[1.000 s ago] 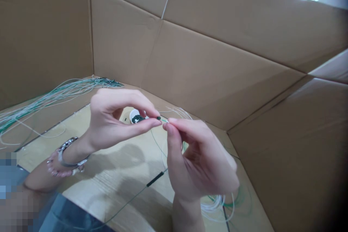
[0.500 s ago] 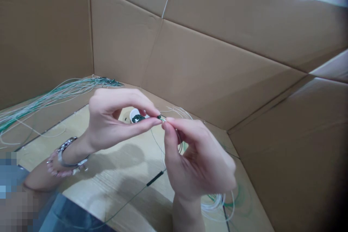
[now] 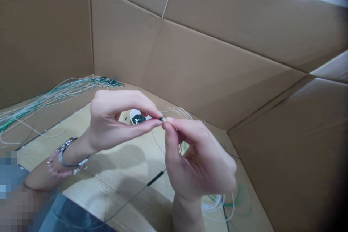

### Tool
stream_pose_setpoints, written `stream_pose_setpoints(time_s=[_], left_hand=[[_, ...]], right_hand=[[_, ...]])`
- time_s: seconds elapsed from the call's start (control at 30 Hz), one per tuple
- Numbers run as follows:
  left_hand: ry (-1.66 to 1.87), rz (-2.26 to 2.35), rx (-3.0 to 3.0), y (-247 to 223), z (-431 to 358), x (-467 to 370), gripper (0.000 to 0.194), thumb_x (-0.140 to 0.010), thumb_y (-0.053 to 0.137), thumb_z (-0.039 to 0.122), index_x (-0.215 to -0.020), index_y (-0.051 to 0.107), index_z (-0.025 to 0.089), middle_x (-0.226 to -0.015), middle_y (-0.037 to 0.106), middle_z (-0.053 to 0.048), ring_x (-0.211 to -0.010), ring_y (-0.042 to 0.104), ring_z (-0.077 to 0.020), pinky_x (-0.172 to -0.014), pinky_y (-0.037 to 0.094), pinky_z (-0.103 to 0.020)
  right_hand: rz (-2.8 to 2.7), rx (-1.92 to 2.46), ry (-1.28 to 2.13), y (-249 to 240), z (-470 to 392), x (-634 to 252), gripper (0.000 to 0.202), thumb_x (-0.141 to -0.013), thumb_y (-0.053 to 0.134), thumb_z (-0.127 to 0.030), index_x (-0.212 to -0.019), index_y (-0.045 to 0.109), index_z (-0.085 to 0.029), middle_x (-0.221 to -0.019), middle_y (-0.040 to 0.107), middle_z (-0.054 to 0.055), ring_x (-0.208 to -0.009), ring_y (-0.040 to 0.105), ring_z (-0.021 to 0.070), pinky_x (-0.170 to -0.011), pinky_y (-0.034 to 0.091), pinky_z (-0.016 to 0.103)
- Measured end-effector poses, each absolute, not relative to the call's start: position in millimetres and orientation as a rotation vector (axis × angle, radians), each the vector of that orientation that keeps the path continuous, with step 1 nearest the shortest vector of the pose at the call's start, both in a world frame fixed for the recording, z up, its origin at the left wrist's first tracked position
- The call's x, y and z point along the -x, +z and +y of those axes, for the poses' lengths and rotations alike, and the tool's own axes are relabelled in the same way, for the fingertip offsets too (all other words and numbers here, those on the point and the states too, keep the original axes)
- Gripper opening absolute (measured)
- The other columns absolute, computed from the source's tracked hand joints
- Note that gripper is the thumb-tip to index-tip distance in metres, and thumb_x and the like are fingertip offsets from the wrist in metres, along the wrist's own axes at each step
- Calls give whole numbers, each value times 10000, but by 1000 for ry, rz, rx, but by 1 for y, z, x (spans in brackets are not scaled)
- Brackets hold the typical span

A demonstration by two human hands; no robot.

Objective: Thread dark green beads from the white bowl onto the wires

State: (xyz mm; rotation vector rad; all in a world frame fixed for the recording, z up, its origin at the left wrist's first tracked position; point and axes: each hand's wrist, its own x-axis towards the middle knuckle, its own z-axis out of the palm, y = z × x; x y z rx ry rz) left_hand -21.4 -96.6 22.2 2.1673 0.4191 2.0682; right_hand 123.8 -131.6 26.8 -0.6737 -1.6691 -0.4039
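Note:
Between the thumb and forefinger of my left hand is a tiny dark green piece, perhaps a short sleeve. My right hand pinches the end of a thin wire right beside it, fingertips almost meeting the left ones. The wire loops behind my right hand. Below the hands a thin green-grey wire runs toward my lap, with a black tube around it. Behind my left fingertips stands a small white cup of dark green bits. How far the wire sits in the piece is too small to tell.
Tall cardboard walls surround the wooden tabletop. A bundle of white and green wires lies at the back left, dark pieces at its far ends. Coiled white wires lie right of my right wrist.
My left fingertips have shifted slightly right, bringing the green piece closer to the right fingertips. Less of the wire end shows between them. My right hand has barely moved.

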Motion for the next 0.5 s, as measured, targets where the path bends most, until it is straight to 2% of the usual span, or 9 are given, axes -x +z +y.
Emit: stream_pose_setpoints(time_s=[0.33,0.5], left_hand=[[1848,480,-2080,23,-99,20,96,-739,701,90,-774,700,180,-712,721,4,-634,665,-109,-546,546,-186],[1870,439,-1977,22,-97,19,111,-726,699,62,-757,694,169,-697,703,9,-640,650,-99,-565,546,-181]], right_hand=[[-1641,629,-303,26,-128,-123,167,-753,656,-24,-796,628,-182,-687,671,-37,-587,609,72,-530,496,205],[-1617,647,-306,27,-129,-123,178,-755,652,-21,-798,637,-193,-734,697,-31,-604,626,76,-541,511,211]])
